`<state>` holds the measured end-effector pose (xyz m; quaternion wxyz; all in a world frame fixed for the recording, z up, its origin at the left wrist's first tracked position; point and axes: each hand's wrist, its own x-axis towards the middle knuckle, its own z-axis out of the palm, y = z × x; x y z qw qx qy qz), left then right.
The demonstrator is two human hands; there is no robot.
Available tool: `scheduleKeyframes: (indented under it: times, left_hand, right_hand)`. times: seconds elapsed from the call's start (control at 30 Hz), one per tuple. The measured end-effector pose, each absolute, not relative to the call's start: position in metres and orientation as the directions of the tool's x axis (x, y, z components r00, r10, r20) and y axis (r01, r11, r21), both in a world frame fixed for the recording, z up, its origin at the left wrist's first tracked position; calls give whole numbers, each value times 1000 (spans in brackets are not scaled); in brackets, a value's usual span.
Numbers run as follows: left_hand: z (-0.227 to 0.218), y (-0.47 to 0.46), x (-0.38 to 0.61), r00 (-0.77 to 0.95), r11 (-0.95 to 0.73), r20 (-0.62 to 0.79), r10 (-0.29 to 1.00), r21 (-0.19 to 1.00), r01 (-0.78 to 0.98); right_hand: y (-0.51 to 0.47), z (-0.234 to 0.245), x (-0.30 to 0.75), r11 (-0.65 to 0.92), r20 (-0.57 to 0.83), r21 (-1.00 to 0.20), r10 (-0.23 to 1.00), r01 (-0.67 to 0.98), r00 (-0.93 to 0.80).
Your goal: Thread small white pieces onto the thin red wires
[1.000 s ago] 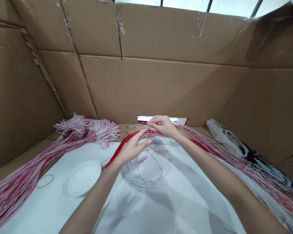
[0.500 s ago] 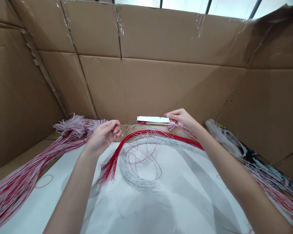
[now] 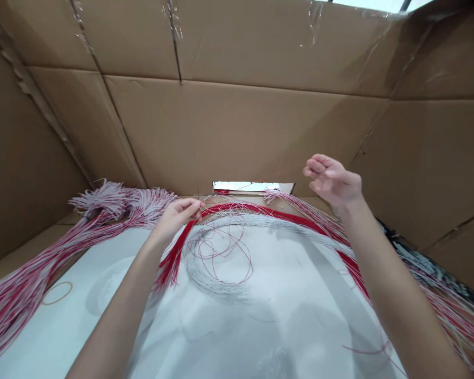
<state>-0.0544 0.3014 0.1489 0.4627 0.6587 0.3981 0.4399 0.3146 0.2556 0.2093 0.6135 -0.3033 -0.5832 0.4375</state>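
My left hand (image 3: pixel 184 211) is closed in a pinch at the left end of the red wire bundle, thumb against fingertips, on a thin red wire. Out to the right, my right hand (image 3: pixel 332 179) is raised in front of the cardboard with its fingers curled in. A faint stretch of the thin red wire shows between the hands; where it meets the right fingers is too fine to see. Below lie the arched red wire bundle (image 3: pixel 176 255), a coil of pale grey wires (image 3: pixel 205 284) and loose red loops (image 3: pixel 252 268) on the white surface.
Bundles of red-and-white wires lie at left (image 3: pixel 43 268) and right (image 3: pixel 454 321). A yellowish rubber band (image 3: pixel 57 293) lies by the left bundle. Cardboard walls (image 3: pixel 260 131) stand around the white surface (image 3: pixel 292 326), with a bright slot (image 3: pixel 245 186) at the back.
My right hand has moved right and up and turned, fingers now curled inward. The left hand has shifted slightly. The view has tilted down and a little to the right.
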Motion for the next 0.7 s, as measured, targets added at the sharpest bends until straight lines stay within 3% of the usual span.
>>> scheduleKeyframes:
  times: [0.13, 0.3, 0.47, 0.53, 0.6, 0.7]
  left_hand:
    - [157, 291, -46, 410, -341, 227, 883, 911, 230]
    - [160, 293, -53, 399, -348, 211, 892, 885, 310]
    - [158, 304, -72, 306, -357, 238, 922, 829, 431]
    - [157, 307, -76, 284, -361, 254, 925, 821, 442]
    - [156, 308, -77, 244, -335, 245, 938, 818, 468]
    - [156, 310, -75, 162, -274, 222, 962, 816, 509]
  right_hand:
    - [258, 212, 331, 518, 507, -854, 849, -53, 148]
    - [270, 186, 338, 436, 441, -897, 869, 73, 225]
    - [273, 139, 325, 220, 284, -878, 954, 425, 95]
    - [278, 120, 319, 248, 260, -821, 964, 513, -50]
    - [286, 102, 315, 300, 241, -802, 954, 516, -181]
    - [301, 78, 312, 310, 224, -814, 948, 490, -228]
